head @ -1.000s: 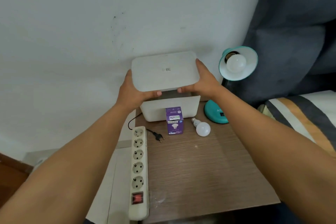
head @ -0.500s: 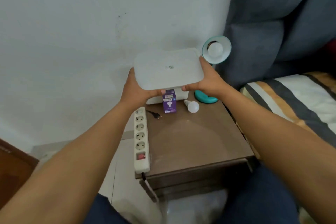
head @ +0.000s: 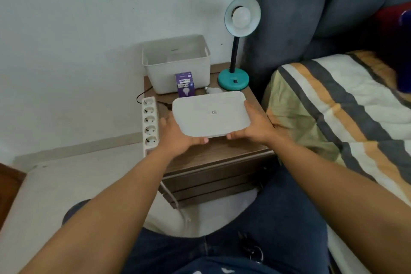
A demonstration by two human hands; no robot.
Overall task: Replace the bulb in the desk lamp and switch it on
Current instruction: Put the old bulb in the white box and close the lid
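Both hands were clamped on a white lid (head: 211, 114), the left hand (head: 178, 138) gripping its near-left corner and the right hand (head: 258, 127) its right edge, holding it flat above the front of the wooden tabletop (head: 220, 151). Behind the lid, the open white storage box (head: 176, 63) stood at the back of the tabletop against the wall. A purple bulb carton (head: 185, 84) stood upright just in front of the box, and a loose bulb (head: 213, 90) lay beside it, partly hidden by the lid's far edge. The teal desk lamp (head: 233, 78) stood at the back right corner, its shade turned toward the camera with a bulb fitted (head: 241, 18). A white power strip (head: 150, 125) lay along the left edge of the tabletop.
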